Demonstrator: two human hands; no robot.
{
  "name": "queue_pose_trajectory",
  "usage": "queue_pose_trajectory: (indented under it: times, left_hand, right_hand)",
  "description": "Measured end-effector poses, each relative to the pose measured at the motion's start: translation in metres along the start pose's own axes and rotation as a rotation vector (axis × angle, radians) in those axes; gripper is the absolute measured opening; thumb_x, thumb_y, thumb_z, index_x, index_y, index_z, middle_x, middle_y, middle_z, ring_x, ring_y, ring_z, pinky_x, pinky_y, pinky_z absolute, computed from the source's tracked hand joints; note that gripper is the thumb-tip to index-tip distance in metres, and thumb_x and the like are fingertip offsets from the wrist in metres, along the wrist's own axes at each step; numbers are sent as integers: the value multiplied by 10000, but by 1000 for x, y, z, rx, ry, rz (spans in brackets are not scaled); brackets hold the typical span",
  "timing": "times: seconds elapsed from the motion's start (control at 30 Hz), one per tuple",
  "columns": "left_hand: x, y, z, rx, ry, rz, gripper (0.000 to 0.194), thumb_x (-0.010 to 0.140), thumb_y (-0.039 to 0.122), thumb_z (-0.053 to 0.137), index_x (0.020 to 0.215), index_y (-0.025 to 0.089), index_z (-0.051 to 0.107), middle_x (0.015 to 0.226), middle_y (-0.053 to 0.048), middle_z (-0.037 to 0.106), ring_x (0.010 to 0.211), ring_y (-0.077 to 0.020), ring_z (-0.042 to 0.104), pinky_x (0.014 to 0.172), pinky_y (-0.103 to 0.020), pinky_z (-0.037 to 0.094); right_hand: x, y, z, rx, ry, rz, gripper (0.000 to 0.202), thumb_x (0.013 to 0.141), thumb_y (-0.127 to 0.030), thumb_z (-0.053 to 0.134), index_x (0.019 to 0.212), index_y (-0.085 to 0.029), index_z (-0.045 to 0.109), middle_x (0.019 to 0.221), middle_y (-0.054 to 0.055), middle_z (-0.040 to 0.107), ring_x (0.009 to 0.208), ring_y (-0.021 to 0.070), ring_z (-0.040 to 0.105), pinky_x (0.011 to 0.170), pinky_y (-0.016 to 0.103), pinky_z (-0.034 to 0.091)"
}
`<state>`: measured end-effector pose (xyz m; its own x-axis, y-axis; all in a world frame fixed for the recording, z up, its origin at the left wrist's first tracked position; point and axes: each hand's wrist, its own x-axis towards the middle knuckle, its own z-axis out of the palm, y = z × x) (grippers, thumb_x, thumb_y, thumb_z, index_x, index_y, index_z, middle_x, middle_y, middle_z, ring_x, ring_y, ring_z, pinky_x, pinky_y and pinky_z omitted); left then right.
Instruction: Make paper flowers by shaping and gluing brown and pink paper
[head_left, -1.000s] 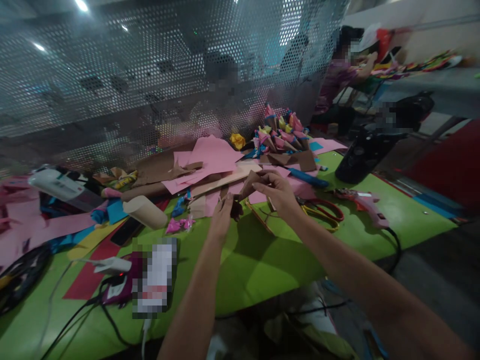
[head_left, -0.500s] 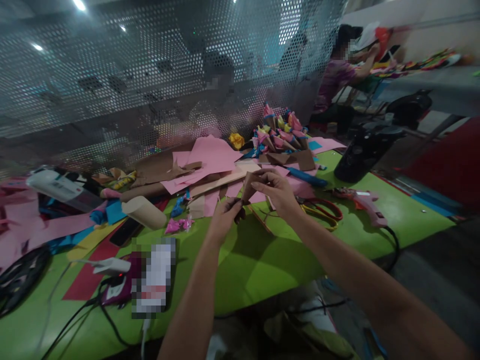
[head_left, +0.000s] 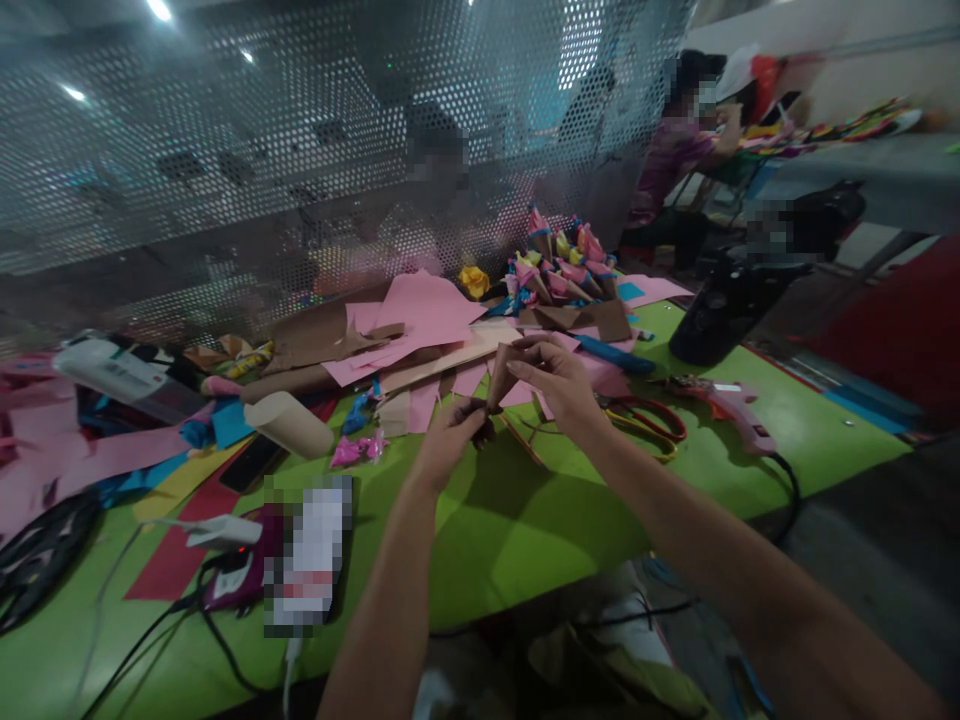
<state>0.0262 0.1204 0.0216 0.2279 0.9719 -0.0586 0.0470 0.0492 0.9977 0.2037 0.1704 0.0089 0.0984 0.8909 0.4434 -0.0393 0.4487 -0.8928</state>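
Observation:
Between my two hands is a small brown paper cone, raised over the green table. My right hand pinches its upper right side between thumb and fingers. At the narrow lower end, my left hand is closed on the tip. Pink paper sheets and brown paper lie just behind the cone. Scissors with red and yellow handles rest to the right of my right hand. Wrapped pink sweets or similar small pink pieces lie left of my left hand.
A pink glue gun lies at the right, near a black bin-like container. Finished-looking paper cones are heaped at the back. A cream paper roll, a phone and cables occupy the left. Another person sits beyond.
The brown cone has turned slightly more upright and shifted a little right in my fingers. Both hands keep hold of it. The person in the background has lowered a hand.

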Motion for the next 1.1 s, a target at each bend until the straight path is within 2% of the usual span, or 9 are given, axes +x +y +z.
queue_pose_trajectory:
  times: [0.23, 0.4, 0.47, 0.63, 0.73, 0.9, 1.1]
  left_hand:
    - [2, -2, -2, 127, 12, 55, 213, 815, 375, 624, 728, 185, 579, 580, 2, 622, 509, -110, 523, 509, -233, 394]
    - [3, -4, -3, 376, 133, 149, 158, 817, 276, 593, 674, 209, 580, 600, -3, 644, 529, -120, 509, 501, -231, 353]
    - [4, -5, -3, 356, 134, 147, 154, 812, 282, 597, 679, 206, 582, 600, -2, 641, 526, -118, 507, 500, -231, 351]
    - [2, -2, -1, 84, 52, 61, 167, 787, 339, 630, 744, 180, 600, 603, -8, 636, 531, -111, 520, 516, -230, 389]
    - [0, 1, 1, 21, 23, 31, 193, 790, 364, 643, 767, 175, 610, 653, -24, 660, 566, -116, 544, 537, -232, 415]
    - [-1, 2, 4, 150, 72, 109, 249, 834, 431, 639, 796, 187, 613, 703, -25, 656, 621, -134, 558, 570, -246, 430]
    - [5, -7, 2, 356, 192, 192, 159, 855, 364, 628, 813, 211, 628, 693, -10, 647, 641, -153, 557, 578, -258, 397]
  right_hand:
    - [2, -1, -3, 14, 14, -15, 275, 727, -431, 779, 632, -224, 625, 994, 50, 600, 1040, 238, 579, 962, 422, 457]
    - [-1, -10, -5, -107, 25, -72, 269, 740, -433, 779, 637, -226, 642, 1020, 57, 617, 1027, 241, 574, 941, 424, 467]
    - [-1, -11, -5, -100, 36, -62, 288, 735, -446, 782, 627, -223, 634, 1020, 57, 618, 1023, 244, 576, 945, 432, 465]
    - [1, -8, -5, -56, 38, -36, 288, 724, -440, 788, 628, -221, 628, 1014, 61, 612, 1047, 252, 576, 975, 445, 452]
    - [2, -8, -6, -63, 38, -40, 269, 738, -429, 777, 646, -221, 634, 1025, 67, 614, 1037, 249, 576, 959, 434, 460]
    - [2, -9, -7, -55, 67, -37, 232, 733, -407, 773, 665, -229, 640, 1020, 59, 624, 1012, 242, 577, 920, 416, 475]
    - [3, -4, -5, -12, 33, -15, 266, 737, -409, 758, 624, -230, 596, 991, 52, 615, 999, 231, 578, 924, 411, 480]
